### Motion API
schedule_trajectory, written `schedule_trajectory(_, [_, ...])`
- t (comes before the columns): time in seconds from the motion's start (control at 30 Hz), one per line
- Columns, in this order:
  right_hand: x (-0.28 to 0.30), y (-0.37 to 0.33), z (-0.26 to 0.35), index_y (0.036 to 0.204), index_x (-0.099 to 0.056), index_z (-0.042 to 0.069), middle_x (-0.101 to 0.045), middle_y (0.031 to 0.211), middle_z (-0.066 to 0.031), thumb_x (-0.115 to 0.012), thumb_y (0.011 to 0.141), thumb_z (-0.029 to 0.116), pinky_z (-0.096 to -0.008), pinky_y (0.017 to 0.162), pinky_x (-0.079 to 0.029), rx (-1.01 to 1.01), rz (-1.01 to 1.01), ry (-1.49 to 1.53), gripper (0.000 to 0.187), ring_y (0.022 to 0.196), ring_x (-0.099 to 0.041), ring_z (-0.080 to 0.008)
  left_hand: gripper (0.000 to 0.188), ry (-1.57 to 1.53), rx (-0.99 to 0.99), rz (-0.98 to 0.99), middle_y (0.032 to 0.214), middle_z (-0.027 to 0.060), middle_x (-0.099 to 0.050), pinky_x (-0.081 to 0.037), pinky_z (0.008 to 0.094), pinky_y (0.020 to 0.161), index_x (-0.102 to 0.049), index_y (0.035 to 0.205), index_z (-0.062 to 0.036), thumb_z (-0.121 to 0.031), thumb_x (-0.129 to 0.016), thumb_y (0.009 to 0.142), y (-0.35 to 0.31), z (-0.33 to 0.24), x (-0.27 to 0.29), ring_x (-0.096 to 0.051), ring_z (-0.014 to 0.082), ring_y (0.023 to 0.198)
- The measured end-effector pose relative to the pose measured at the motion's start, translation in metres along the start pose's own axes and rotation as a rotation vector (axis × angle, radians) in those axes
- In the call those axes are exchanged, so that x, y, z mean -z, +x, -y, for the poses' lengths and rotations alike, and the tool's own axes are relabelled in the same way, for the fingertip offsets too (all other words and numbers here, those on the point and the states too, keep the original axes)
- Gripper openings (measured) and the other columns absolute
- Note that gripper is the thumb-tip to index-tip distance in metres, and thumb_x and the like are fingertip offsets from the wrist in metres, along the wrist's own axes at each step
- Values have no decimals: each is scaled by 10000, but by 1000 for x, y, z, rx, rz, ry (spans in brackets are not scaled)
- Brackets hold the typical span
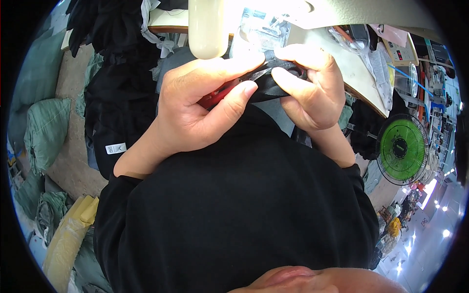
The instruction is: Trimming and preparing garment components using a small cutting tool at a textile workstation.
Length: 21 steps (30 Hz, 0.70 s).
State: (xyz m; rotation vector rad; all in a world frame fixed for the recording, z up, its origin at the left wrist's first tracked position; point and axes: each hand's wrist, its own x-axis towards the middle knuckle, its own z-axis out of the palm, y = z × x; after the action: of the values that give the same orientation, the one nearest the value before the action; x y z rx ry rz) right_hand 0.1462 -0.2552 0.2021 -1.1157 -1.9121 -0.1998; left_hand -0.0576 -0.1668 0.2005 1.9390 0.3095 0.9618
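My left hand (195, 105) is closed around red-handled thread snips (213, 96), with most of the handle hidden in the palm. Their pointed metal blade shows between thumb and forefinger and points right, against a piece of black fabric (271, 88). Pinched between the thumb and fingers of my right hand (315, 85) is that same black fabric, bunched up. Both hands are close together, just below the cream sewing machine head (207, 29). Whether the left fingertips also grip the fabric, I cannot tell.
Beyond my hands lies the white sewing table (317, 41), with a clear plastic tray (349, 39) on it. Black garments (117, 93) hang at the left. A green-bladed fan (401, 149) stands at the right. Green sacks (46, 127) and a yellow bundle (71, 239) lie at the left.
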Motion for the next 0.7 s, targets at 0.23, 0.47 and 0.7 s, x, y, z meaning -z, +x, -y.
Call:
schedule_trajectory(0.23, [-2,0,2,938,-684,12,-650,1014,-194,-736,708,32,-314,687,-553,12,5,-2,236,853,-668,-278,204,-22,6,-29,816,88,-705,-447,212,544,-689,1103,26,-42,-679,911,-3,-2,-2,-607,95,615])
schedule_trajectory(0.47, [-4,-2,0,943,-687,10,-647,1003,-198,-740,698,36,-314,683,-554,-1,-26,28,252,846,-668,-281,236,-771,611,21,788,88,-688,-378,196,527,-642,1193,17,-71,-530,1005,-9,-5,2,-471,51,543])
schedule_trajectory(0.7, [-4,-1,-1,912,-683,-2,-651,997,-209,-735,691,42,-312,687,-557,9,-10,20,232,843,-669,-283,296,176,-59,50,840,70,-700,-412,188,580,-693,1144,41,-17,-702,855,4,-4,7,-566,82,631])
